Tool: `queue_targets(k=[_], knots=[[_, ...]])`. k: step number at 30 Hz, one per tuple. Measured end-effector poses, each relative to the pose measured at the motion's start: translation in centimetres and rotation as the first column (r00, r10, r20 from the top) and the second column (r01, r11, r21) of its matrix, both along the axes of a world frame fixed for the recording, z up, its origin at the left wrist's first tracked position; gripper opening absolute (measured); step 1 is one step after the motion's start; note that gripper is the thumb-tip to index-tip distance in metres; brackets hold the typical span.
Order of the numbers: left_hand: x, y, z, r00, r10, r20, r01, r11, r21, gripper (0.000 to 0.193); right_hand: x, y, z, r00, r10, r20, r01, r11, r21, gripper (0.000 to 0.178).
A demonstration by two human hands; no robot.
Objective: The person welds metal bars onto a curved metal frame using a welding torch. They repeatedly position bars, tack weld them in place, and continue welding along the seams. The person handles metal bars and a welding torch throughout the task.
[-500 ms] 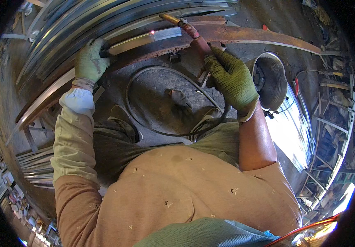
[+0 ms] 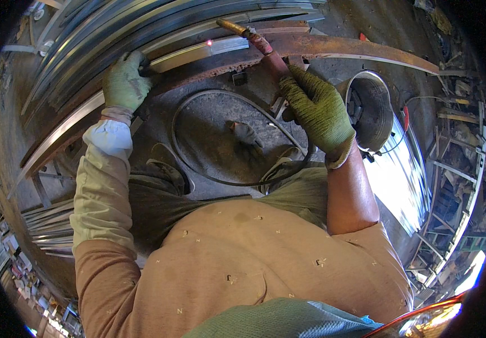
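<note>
Our right hand (image 2: pixel 319 110) grips a torch (image 2: pixel 261 45), nozzle (image 2: pixel 231 26) near a silvery bar (image 2: pixel 183 58).
Our left hand (image 2: pixel 124 84) curls near the bar; whether it grasps anything, we cannot tell. A bucket (image 2: pixel 369 110) sits to our right.

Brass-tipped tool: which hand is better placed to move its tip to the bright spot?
Probably the right hand: it grips the tool, whose tip appears near the bright spot on the silver bar; the left hand is apart from it.
</note>
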State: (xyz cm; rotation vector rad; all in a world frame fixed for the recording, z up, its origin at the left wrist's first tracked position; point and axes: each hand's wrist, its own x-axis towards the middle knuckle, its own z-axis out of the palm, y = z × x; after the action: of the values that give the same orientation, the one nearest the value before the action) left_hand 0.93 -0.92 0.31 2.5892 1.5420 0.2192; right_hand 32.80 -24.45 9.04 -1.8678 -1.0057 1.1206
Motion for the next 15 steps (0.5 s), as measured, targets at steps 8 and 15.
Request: queue_targets(k=[8, 15], knots=[[0.31, -0.37, 0.61, 0.999, -0.012, -0.032, 0.012, 1.000, -0.003, 0.052, 0.49, -0.06, -0.10, 0.999, 0.038, 0.017, -0.037, 0.997, -0.073, 0.056], [-0.19, -0.33, 0.64, 0.995, -0.088, -0.040, 0.091, 0.992, 0.085, 0.059, 0.45, -0.18, -0.07, 0.997, 0.056, 0.047, -0.054, 0.998, -0.031, 0.054]])
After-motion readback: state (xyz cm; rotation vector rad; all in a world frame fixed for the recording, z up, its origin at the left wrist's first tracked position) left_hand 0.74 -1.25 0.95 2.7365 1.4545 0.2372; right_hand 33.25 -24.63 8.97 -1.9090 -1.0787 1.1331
